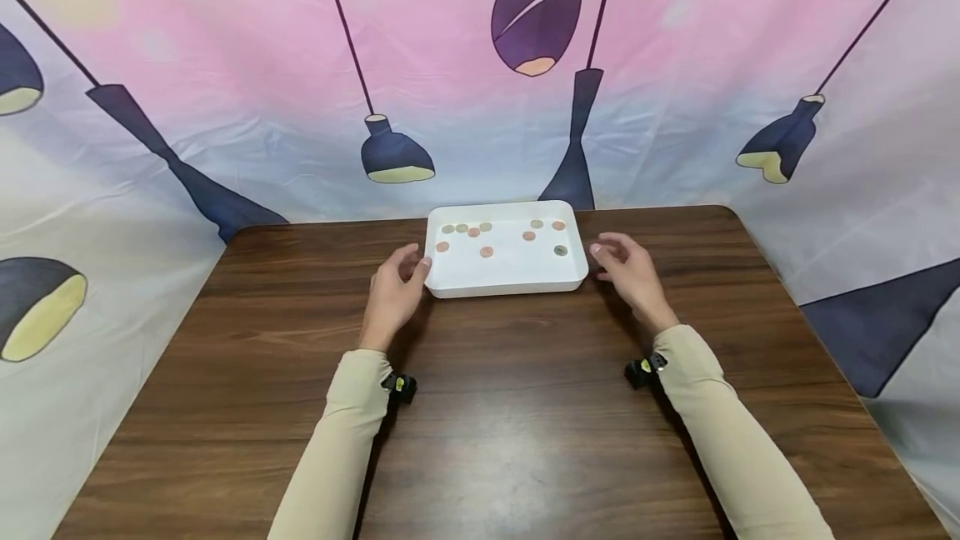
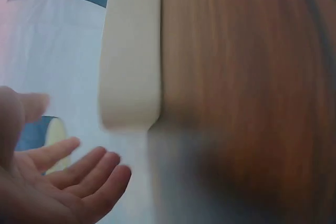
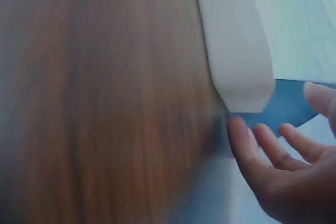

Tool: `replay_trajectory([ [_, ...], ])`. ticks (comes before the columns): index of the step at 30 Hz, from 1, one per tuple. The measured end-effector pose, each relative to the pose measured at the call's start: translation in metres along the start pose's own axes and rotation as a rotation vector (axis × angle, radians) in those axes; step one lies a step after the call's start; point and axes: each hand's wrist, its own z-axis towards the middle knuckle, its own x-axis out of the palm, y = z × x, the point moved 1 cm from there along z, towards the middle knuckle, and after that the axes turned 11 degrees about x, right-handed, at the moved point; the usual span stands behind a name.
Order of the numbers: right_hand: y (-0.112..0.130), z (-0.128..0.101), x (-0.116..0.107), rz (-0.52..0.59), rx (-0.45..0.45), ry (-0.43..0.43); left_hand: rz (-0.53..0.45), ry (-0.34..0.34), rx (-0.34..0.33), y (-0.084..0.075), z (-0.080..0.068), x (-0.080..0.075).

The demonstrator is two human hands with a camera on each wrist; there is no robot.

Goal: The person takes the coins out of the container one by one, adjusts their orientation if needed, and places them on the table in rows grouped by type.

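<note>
A white rectangular tray (image 1: 504,277) lies on the table near its far edge. Scattered inside are several coins, some coppery like the coin (image 1: 487,252), others dull gold-green like the coin (image 1: 561,250). My left hand (image 1: 395,290) is at the tray's left side, its thumb right at the rim. In the left wrist view its fingers (image 2: 105,179) are loosely bent around nothing, next to the tray wall (image 2: 131,56). On the other side, my right hand (image 1: 632,277) stands just off the tray's right edge. Its fingers (image 3: 247,142) are spread and relaxed near the tray corner.
The dark wood-grain table (image 1: 495,407) stretches toward me from the tray. Behind it hangs a cloth (image 1: 300,48) printed with lamps. Small black devices are strapped at both wrists, one at the left wrist (image 1: 402,388), one at the right wrist (image 1: 640,372).
</note>
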Motion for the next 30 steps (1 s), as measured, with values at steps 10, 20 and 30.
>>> replay_trajectory([
  [10,0.016,-0.013,-0.037,-0.564,-0.364,-0.218,0.515,-0.129,0.317,-0.007,-0.002,-0.027],
  [20,0.01,-0.004,-0.038,-0.826,-0.314,-0.244,0.713,-0.023,0.211,0.022,0.002,-0.043],
  [30,0.012,0.016,-0.041,-0.849,-0.261,-0.225,0.722,-0.019,0.211,0.037,0.019,-0.049],
])
